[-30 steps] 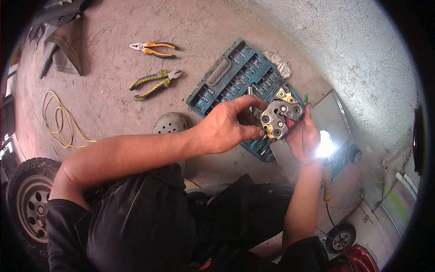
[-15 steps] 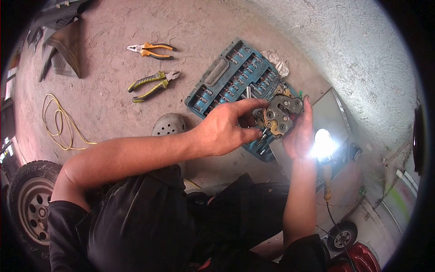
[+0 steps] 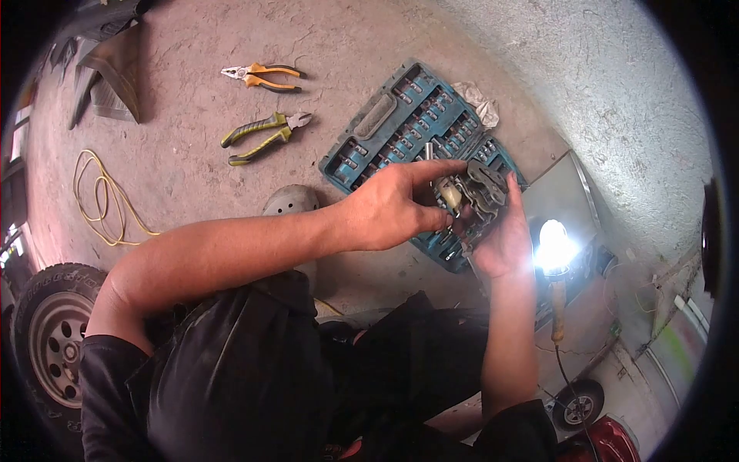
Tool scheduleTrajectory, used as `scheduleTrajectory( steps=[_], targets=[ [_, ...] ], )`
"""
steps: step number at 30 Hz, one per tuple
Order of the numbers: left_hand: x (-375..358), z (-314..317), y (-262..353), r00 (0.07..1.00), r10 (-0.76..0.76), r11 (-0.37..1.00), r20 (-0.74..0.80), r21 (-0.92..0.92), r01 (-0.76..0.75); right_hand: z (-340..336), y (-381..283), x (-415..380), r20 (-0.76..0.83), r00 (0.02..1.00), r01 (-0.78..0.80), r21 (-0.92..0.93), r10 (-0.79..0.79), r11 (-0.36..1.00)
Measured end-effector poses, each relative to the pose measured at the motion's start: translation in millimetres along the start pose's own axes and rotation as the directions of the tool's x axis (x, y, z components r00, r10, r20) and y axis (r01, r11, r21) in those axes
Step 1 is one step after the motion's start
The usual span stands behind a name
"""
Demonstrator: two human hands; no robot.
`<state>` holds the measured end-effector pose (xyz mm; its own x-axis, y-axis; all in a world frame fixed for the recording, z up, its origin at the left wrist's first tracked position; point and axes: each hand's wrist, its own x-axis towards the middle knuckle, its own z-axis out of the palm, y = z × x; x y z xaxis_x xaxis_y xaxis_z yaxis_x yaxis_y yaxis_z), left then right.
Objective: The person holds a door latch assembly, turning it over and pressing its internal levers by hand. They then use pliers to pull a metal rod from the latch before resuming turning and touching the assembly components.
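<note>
A dark metal mechanism of layered plates (image 3: 486, 187), with a pale yellowish part on its near left side, is held between both hands. My left hand (image 3: 387, 206) reaches in from the left, its index finger along the top and its thumb below, closed on the mechanism's left side. My right hand (image 3: 502, 242) supports it from the right and below, fingers pointing up and wrapped round its edge. Some fingertips are hidden behind the metal. Behind and beneath the hands lies an open blue socket set case (image 3: 375, 121), holding rows of sockets.
Orange-handled pliers (image 3: 264, 77) and green-handled cutters (image 3: 266, 138) lie on the floor. A lit work lamp (image 3: 556, 250) shines beside my right wrist. Also around are a grey clog (image 3: 291, 201), yellow cord (image 3: 102, 196), crumpled paper (image 3: 479, 103) and a wheel (image 3: 58, 346).
The mechanism has been tilted in my hands: its flat plate face was towards the camera, and now its layered edge and pale part show. The view has shifted slightly.
</note>
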<state>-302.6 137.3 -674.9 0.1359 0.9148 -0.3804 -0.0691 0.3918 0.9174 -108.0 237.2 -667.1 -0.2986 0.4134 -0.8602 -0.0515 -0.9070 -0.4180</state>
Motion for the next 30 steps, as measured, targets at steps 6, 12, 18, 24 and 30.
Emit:
scheduleTrajectory(
  steps=[6, 12, 18, 24, 30],
  targets=[
    [2.2, -1.7, -5.1, 0.999, -0.049, 0.986, -0.018, -0.163, 0.045, 3.1, 0.4, -8.2, -0.04, 0.999, 0.012, -0.009, -0.013, 1.0],
    [3.9, -3.0, -7.9, 0.997, -0.08, 0.977, 0.006, -0.199, 0.08, 8.0, 0.9, -16.8, -0.062, 0.997, 0.037, -0.003, -0.037, 0.999],
    [5.4, -1.0, -11.5, 0.997, -0.071, 0.969, 0.002, -0.235, 0.07, 5.7, 1.9, -17.7, -0.076, 0.996, 0.038, 0.01, -0.037, 0.999],
    [3.8, -1.2, -6.5, 0.995, -0.099, 0.95, 0.025, -0.296, 0.102, 10.9, 2.4, -25.2, -0.062, 0.997, 0.051, -0.008, -0.051, 0.999],
    [5.4, -1.7, -10.5, 0.999, -0.048, 0.95, 0.005, -0.31, 0.047, 6.7, 1.8, -22.7, 0.131, 0.989, 0.07, 0.04, -0.075, 0.997]
  ],
)
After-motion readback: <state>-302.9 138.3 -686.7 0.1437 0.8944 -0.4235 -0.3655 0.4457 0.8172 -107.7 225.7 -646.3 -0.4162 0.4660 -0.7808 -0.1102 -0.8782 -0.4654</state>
